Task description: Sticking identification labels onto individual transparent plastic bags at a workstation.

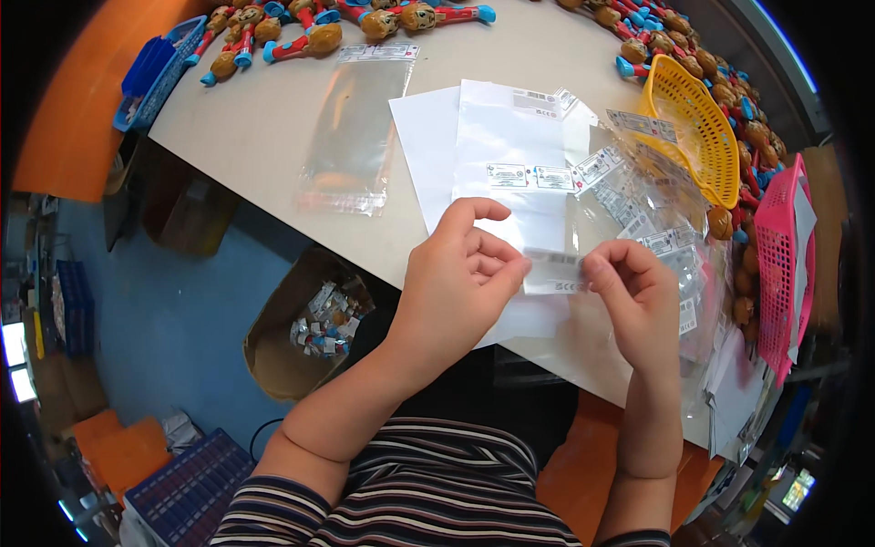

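My left hand [460,283] pinches the left end of a small printed label strip [552,272] between thumb and fingers. At its right end, my right hand [638,296] has thumb and forefinger closed on the strip. Under it lie white paper sheets [497,128]; a clear plastic bag with a printed band [530,176] rests across them. More clear printed bags [670,242] are heaped beside my right hand. A separate flat clear bag [351,128] lies on the table to the left.
Toy figures [392,23] line the table's far edge, with more piled at right. A yellow basket [688,118] and a pink basket [782,264] stand at right, a blue basket [164,77] at far left. Below the table edge sits a cardboard box [273,351] of wrapped items.
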{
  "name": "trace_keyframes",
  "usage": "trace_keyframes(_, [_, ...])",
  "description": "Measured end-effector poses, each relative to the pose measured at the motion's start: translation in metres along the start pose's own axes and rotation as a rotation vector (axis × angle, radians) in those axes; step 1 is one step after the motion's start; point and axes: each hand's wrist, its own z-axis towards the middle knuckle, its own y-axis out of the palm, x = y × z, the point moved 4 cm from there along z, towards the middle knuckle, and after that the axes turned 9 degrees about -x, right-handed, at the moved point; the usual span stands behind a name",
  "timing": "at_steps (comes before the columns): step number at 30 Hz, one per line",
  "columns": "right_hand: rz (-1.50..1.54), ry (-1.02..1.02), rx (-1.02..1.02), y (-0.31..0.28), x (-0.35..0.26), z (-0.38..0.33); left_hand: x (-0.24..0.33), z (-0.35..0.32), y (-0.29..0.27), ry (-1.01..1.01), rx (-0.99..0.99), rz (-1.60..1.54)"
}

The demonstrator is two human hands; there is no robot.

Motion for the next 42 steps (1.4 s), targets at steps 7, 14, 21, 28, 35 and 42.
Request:
trace_keyframes(7, [0.096,0.144,-0.117,-0.007,0.015,0.006,-0.010,0.003,0.001,0.055,0.040,0.042])
trace_keyframes(14, [0.123,0.158,-0.107,-0.007,0.020,0.009,-0.013,0.000,0.007,-0.078,-0.071,-0.020])
trace_keyframes(21, [-0.166,0.183,-0.005,0.002,0.026,0.015,-0.019,0.011,0.011,-0.028,-0.003,0.230])
trace_keyframes(28, [-0.310,0.013,0.045,0.005,0.034,0.018,-0.021,0.014,0.012,0.010,0.049,0.446])
trace_keyframes(35, [-0.439,-0.107,0.080,0.008,0.028,0.019,-0.024,0.018,0.015,0.021,0.058,0.549])
trace_keyframes(42, [-0.447,-0.108,0.104,0.011,0.029,0.019,-0.024,0.020,0.015,0.043,0.075,0.605])
